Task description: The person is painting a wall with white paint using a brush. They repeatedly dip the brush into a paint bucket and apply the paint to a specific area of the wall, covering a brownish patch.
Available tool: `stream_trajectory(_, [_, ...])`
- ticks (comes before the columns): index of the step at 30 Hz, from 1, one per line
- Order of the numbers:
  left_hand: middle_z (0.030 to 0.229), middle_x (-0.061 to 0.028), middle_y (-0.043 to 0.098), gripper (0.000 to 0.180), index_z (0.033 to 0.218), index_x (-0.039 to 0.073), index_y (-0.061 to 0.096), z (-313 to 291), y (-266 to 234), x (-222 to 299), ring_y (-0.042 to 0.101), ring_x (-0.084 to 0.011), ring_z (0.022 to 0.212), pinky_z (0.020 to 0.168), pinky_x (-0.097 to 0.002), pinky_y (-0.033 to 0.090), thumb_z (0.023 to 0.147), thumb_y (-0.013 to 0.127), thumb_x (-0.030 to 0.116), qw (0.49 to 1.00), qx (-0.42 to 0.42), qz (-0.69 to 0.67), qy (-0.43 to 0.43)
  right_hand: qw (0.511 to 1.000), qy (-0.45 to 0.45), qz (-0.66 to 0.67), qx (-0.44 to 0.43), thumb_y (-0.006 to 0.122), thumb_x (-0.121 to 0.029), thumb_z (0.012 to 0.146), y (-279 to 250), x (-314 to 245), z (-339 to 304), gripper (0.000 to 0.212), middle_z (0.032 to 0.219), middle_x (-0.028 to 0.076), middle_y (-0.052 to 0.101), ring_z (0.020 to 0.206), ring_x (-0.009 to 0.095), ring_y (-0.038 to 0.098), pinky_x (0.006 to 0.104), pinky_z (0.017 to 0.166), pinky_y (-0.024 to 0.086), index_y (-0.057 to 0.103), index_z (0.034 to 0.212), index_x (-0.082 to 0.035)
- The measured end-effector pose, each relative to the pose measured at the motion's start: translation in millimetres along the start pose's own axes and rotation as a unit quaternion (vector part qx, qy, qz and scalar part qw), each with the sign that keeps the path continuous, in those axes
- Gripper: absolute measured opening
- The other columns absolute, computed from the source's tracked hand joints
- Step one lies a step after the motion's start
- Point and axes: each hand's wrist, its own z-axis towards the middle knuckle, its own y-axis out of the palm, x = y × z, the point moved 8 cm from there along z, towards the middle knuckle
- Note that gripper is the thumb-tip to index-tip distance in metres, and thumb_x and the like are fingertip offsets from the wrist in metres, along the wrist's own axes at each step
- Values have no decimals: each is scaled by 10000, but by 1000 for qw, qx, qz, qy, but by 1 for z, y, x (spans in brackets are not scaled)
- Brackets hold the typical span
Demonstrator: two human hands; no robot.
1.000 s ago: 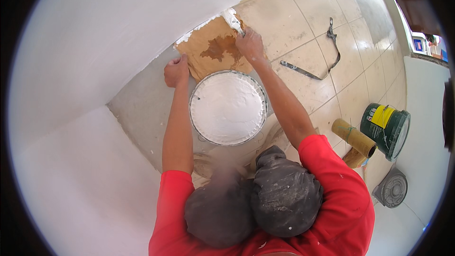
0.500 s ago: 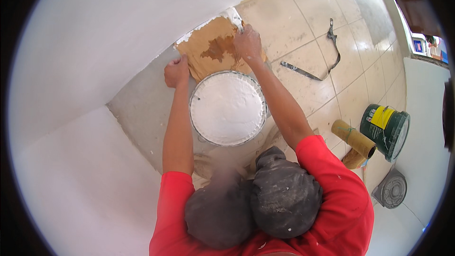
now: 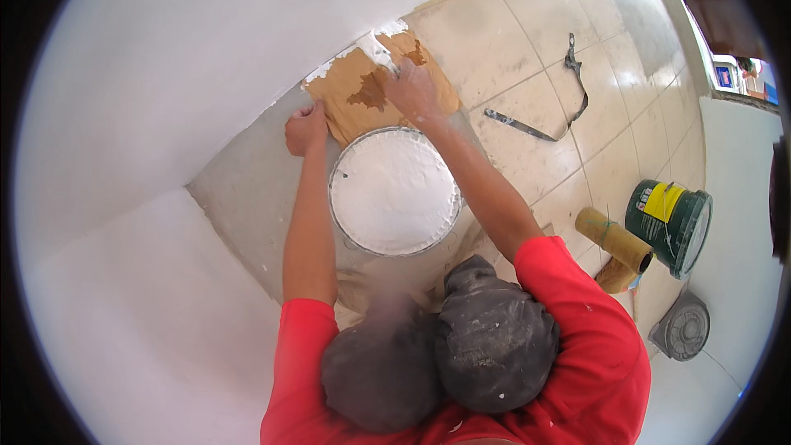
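While the left hand point(image 3: 306, 128) holds brown paper point(image 3: 339, 86), the right hand point(image 3: 414, 97) points a smeared scraper point(image 3: 377, 48) to the wall point(image 3: 206, 58)

The scraper is over the upper part of the paper, near the foot of the wall. Its long axis goes aslant, from the right hand up and to the left, with the front end directed to the wall. White paste point(image 3: 382, 55) covers the blade, so its exact edge is hard to make out. The handle is mostly hidden inside the right fingers, which are clamped on it. The left fingers are closed on the left edge of the paper; their tips are partly hidden. The paper lies lengthwise along the wall. Its lower edge disappears behind the round tub point(image 3: 332, 194) of paste, and the right hand covers one part of it. At the right side, the doorway point(image 3: 700, 33) is cut off by the dark rim of the view.
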Motion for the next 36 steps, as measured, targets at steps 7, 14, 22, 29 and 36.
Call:
stream_trajectory(7, [944,-37,788,429,945,194,812,0,3,4,746,-254,913,814,-412,563,773,759,584,1000,9,-1,13,997,49,45,26,613,-210,905,-7,14,14,252,867,291,693,870,460,686,535,763,556,617,972,33])
stream_trajectory(14, [948,-42,789,418,930,193,815,-1,-3,6,746,-255,921,811,-420,565,778,761,579,999,29,5,20,995,36,33,87,638,-234,892,-36,30,8,252,875,292,687,864,488,669,555,808,536,642,976,3])
stream_trajectory(22, [943,-55,788,426,925,175,814,1,0,2,745,-271,913,800,-432,563,781,765,573,1000,16,5,17,994,25,45,99,639,-242,908,-41,25,1,246,871,283,689,858,497,665,554,778,528,640,949,0])
stream_trajectory(29, [947,-60,788,422,926,172,813,4,3,-3,745,-274,915,809,-435,564,780,762,564,1000,6,-13,12,992,-22,51,117,636,-232,915,-32,22,5,235,829,289,678,846,502,663,562,754,522,623,941,1])
stream_trajectory(36, [955,-58,789,408,951,187,814,0,2,5,746,-271,927,823,-424,565,773,763,551,1000,6,-13,7,996,-1,43,79,649,-258,910,-9,5,11,247,824,274,688,797,493,672,567,745,532,623,976,-21])
